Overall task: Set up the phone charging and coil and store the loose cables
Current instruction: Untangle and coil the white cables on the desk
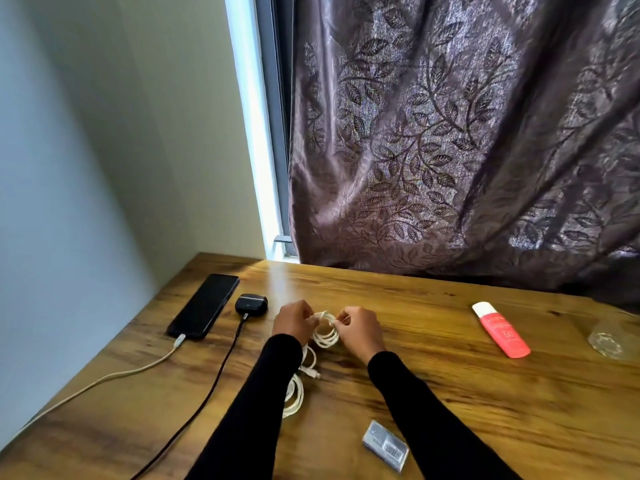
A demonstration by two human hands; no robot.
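Note:
A black phone (pixel 203 305) lies face up at the table's left, with a pale cable (pixel 114 375) plugged into its near end. Beside it sits a black earbud case (pixel 251 303) with a black cable (pixel 214 379) plugged in. My left hand (pixel 292 322) and my right hand (pixel 360 329) hold a white cable coil (pixel 325 332) between them, just above the wooden table (pixel 450 393). More loops of white cable (pixel 294 393) and a loose plug end (pixel 313 373) lie below the coil, partly hidden by my left sleeve.
A red and white tube (pixel 500 330) lies at the right, with a clear glass object (pixel 611 341) past it. A small grey packet (pixel 385 446) sits near the front edge. A patterned purple curtain (pixel 450 150) hangs behind the table; a wall runs along the left.

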